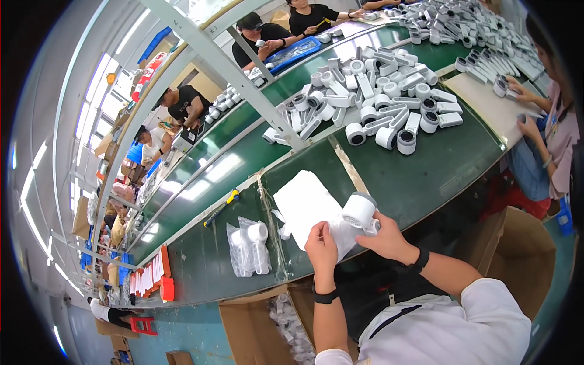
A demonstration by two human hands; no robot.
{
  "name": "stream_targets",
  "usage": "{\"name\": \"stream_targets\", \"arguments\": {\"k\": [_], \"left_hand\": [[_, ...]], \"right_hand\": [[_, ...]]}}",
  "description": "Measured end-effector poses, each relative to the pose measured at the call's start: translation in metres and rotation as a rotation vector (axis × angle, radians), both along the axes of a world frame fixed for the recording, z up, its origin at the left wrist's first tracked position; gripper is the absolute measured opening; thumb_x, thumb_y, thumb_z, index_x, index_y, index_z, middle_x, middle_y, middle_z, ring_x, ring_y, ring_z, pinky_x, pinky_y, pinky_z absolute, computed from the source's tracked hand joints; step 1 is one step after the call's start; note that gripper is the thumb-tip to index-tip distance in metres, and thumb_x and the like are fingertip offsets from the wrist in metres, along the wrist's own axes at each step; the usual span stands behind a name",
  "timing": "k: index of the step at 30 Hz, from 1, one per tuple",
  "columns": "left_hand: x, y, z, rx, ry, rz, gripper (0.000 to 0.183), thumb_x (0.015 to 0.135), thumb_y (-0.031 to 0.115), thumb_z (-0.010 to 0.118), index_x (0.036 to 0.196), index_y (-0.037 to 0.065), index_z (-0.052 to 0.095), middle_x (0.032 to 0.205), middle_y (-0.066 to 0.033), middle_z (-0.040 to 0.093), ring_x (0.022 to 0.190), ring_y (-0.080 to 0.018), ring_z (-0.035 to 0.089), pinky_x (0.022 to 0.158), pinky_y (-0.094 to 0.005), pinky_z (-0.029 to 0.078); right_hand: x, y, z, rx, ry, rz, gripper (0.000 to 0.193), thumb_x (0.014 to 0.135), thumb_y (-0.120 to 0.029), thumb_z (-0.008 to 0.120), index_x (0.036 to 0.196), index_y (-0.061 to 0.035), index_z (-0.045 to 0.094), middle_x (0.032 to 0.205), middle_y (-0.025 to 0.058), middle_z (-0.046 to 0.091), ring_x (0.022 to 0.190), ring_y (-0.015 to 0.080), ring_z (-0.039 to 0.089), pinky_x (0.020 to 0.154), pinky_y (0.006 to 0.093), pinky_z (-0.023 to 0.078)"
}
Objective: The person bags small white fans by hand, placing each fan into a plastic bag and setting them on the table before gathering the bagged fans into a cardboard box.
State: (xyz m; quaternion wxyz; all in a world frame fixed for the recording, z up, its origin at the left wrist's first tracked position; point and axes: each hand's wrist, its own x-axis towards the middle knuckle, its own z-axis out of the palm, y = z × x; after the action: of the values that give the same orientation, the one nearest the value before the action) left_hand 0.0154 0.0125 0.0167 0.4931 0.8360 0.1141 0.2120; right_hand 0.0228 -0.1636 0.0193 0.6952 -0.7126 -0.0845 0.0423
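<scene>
White shirt (438, 331) cloth bunches below my hands. My right hand (389, 239) grips a white device (359, 210), grey-capped round head uppermost; my left hand (321, 246) seems to pinch thin plastic (345, 236), perhaps to steady it, at the white stack's (307, 201) near edge. Left of that stack lie wrapped devices (248, 246), likely within easy reach, and a yellow knife (222, 208). Beyond it, rightward, loose devices (389, 91) heap, presumably for quick picking.
</scene>
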Motion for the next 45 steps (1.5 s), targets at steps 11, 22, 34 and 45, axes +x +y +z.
{"name": "stream_targets", "arguments": {"k": [11, 22, 34, 45], "left_hand": [[0.011, 0.021, 0.020, -0.433, -0.147, 0.025, 0.017, 0.096, 0.012, 0.058, 0.101, -0.003, 0.062, 0.087, -0.0035, 0.065, 0.076, -0.0078, 0.057, 0.068, -0.0216, 0.046], [-0.003, 0.004, 0.027, -0.628, -0.154, -0.141, 0.015, 0.096, 0.014, 0.060, 0.100, -0.001, 0.060, 0.084, -0.0051, 0.065, 0.076, -0.0121, 0.060, 0.068, -0.0252, 0.048], [-0.014, 0.002, 0.030, -0.399, 0.011, -0.106, 0.021, 0.093, 0.014, 0.063, 0.107, -0.003, 0.062, 0.081, 0.0009, 0.058, 0.068, -0.0051, 0.049, 0.062, -0.0195, 0.041], [-0.007, -0.016, 0.031, -0.604, -0.159, -0.050, 0.016, 0.095, 0.014, 0.062, 0.098, -0.002, 0.062, 0.079, 0.0019, 0.059, 0.065, -0.0039, 0.048, 0.061, -0.0195, 0.041]], "right_hand": [[0.020, 0.016, 0.009, -0.054, 0.067, 0.008, 0.060, 0.070, -0.018, 0.078, 0.121, 0.0042, 0.055, 0.107, 0.0116, 0.065, 0.097, 0.0162, 0.062, 0.084, 0.0312, 0.050], [0.024, 0.030, 0.011, 0.161, 0.063, -0.042, 0.049, 0.077, -0.018, 0.074, 0.118, 0.0028, 0.058, 0.098, 0.0133, 0.068, 0.088, 0.0176, 0.064, 0.078, 0.0320, 0.050], [0.025, 0.015, 0.031, 0.108, -0.005, -0.143, 0.035, 0.079, -0.010, 0.072, 0.110, 0.0023, 0.061, 0.100, 0.0091, 0.067, 0.094, 0.0136, 0.061, 0.083, 0.0294, 0.048], [0.013, -0.056, 0.053, -0.250, -0.281, 0.429, 0.060, 0.075, -0.013, 0.078, 0.126, -0.0035, 0.047, 0.099, 0.0118, 0.067, 0.088, 0.0279, 0.067, 0.078, 0.0334, 0.050]]}}
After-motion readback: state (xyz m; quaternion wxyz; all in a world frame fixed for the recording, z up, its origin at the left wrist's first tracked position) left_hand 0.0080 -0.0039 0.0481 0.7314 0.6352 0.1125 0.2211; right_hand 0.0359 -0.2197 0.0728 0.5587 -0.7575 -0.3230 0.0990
